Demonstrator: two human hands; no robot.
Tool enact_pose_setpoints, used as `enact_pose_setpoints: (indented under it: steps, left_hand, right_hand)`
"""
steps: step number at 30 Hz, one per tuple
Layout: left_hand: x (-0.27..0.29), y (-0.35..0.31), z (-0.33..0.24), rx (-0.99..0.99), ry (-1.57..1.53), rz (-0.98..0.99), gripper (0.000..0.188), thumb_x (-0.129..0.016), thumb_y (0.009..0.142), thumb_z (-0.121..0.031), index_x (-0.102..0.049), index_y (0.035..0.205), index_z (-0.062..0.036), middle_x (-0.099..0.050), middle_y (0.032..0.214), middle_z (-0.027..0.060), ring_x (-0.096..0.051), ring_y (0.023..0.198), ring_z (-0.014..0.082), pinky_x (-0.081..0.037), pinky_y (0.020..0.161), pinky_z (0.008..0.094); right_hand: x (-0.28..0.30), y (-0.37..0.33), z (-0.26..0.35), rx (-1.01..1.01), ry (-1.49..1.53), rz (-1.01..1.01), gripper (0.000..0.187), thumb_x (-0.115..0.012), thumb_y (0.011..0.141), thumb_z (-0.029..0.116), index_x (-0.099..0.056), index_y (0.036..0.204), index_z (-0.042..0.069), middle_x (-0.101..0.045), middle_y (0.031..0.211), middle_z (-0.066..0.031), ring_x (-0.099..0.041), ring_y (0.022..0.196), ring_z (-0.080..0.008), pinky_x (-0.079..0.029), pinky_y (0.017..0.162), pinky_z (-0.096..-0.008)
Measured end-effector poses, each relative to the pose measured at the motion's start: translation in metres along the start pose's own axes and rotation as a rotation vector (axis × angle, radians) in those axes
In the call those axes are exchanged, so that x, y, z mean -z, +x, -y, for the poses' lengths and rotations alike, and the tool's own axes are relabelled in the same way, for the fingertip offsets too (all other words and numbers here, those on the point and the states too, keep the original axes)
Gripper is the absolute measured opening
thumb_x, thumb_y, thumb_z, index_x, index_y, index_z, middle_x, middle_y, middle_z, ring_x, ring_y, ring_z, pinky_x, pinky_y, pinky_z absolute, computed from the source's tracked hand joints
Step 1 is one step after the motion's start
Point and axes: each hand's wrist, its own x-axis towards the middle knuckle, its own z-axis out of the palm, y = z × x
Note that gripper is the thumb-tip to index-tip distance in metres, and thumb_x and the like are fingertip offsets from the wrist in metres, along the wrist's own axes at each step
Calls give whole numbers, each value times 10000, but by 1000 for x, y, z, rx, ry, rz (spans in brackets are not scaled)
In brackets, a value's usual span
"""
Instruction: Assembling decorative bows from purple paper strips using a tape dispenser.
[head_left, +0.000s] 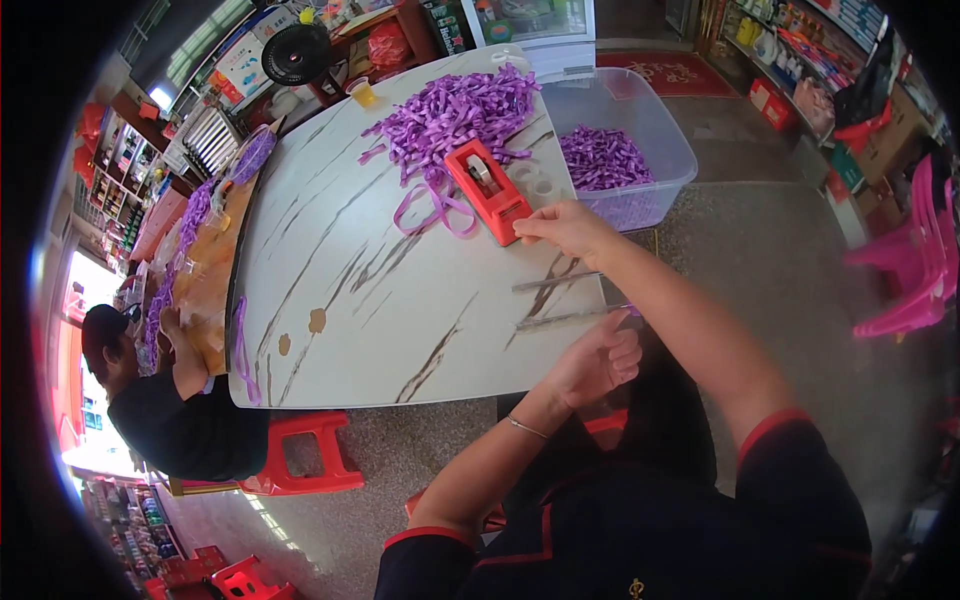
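Note:
My right hand point(568, 228) is at the near end of a red tape dispenser point(503, 207), its thumb and forefinger pinched together. Whatever may be between those fingertips is too small to make out. Lower down, at the table's right edge, my left hand point(598, 362) is closed with the fingers curled. A bit of purple ribbon point(630, 310) shows at its thumb; the rest is hidden. Two narrow greyish strips point(553, 284) lie on the tabletop between my hands. Beyond the dispenser rises a heap of purple ribbon pieces point(455, 115), with a loose ribbon loop point(435, 212) in front.
Right of the marble-patterned table point(340, 260) stands a clear plastic tub point(675, 165) holding more purple pieces. Tape rolls point(535, 182) lie beside the dispenser. A cup point(362, 95) stands at the back. On the left another person point(180, 400) sits at a brown table with purple ribbon.

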Motion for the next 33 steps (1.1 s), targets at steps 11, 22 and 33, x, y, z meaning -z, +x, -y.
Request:
enact_pose_setpoints:
  steps: [11, 22, 33]
  left_hand:
    - [1, 0, 1, -6, 17, 9, 367, -425, 839, -95, -417, 1199, -169, -306, 633, -26, -332, 605, 110, -315, 575, 235]
    - [0, 0, -1, 4, -28, 38, 293, -412, 837, -91, -495, 1102, -187, -267, 642, -27, -300, 602, 112, -297, 578, 237]
    - [-2, 0, 0, -4, -12, 41, 311, -414, 831, -89, -487, 1119, -181, -266, 639, -29, -298, 602, 108, -294, 576, 238]
  right_hand:
    - [1, -6, 4, 331, -740, -391, 197, -682, 704, 253, -656, 760, 66, -624, 678, -100, -607, 622, -227, -444, 562, -325]
    - [87, -54, 18, 60, -553, 441, 280, -583, 813, 291, -619, 731, 26, -589, 672, -1, -513, 605, -73, -397, 581, -234]
    - [87, -68, 16, -48, -980, 504, 267, -597, 754, 347, -628, 724, 84, -617, 653, -13, -573, 615, -138, -422, 557, -303]
